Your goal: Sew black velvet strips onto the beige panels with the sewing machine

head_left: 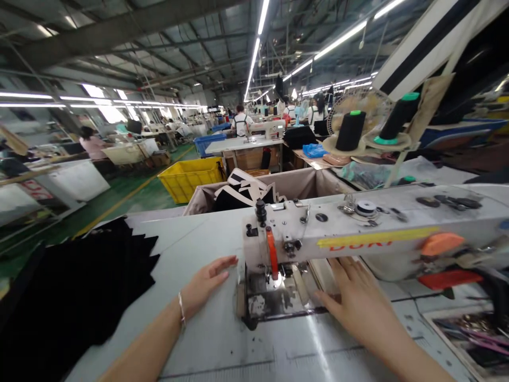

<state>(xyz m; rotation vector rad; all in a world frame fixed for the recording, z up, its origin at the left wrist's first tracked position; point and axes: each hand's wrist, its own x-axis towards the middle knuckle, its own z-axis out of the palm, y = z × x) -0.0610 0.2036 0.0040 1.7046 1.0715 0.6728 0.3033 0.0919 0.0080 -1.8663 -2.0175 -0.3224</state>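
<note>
A white sewing machine [294,223] stands in front of me, with an orange-red lever on its head. My left hand [209,284] rests by the left side of the machine's head, its fingers stretched out and nothing in them. Under the machine's arm, my right hand [353,297] lies with fingers spread over pale cream strips [324,273]; the fingertips are partly hidden behind the arm. The needle area and metal plate [274,297] sit between my two hands. A stack of black fabric pieces [75,297] lies on the left of the worktable [191,339].
Behind the machine is a cloth-lined bin [322,183] holding black and white cut pieces [248,191]. A yellow crate [191,178] stands on the floor. Black thread cones [350,130] are at the right. A tray of small tools [473,334] sits at the lower right. Co-workers sit farther back.
</note>
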